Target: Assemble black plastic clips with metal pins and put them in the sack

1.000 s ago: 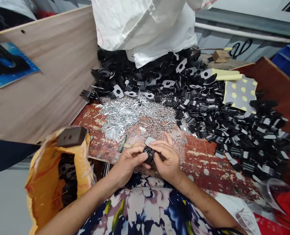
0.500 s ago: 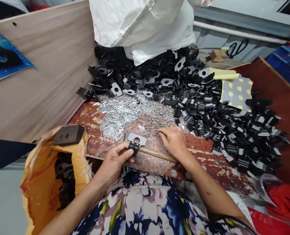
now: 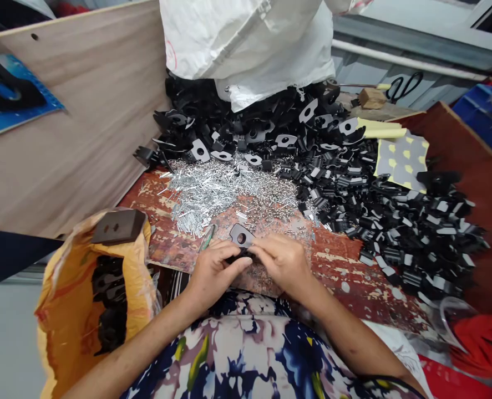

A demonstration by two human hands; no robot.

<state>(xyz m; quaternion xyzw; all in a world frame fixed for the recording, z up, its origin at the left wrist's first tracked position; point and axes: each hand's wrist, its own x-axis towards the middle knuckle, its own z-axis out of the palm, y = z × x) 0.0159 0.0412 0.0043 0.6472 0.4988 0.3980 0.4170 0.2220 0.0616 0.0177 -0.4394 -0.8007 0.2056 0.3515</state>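
My left hand (image 3: 217,270) is closed around the lower part of a black plastic clip (image 3: 246,252), just above the front of the worktable. The clip's grey plate with a round hole (image 3: 236,229) sticks up above my fingers. Against the clip's right side, the fingers of my right hand (image 3: 284,260) are pinched together. Whatever lies between those fingertips is too small or too hidden to make out. Beyond both hands spreads a heap of thin metal pins (image 3: 199,194). A small green tool (image 3: 206,237) rests left of the clip.
Black clip parts (image 3: 395,221) are heaped along the back and right of the worktable (image 3: 337,266). A white sack (image 3: 246,44) stands behind them. An open yellow bag (image 3: 62,310) holding black pieces is at the left, below a wooden board (image 3: 91,100). Scissors (image 3: 407,86) lie far right.
My right hand has moved from the edge of the pins to the clip. My left hand has shifted right with the clip, and the wooden handle beneath is now covered.
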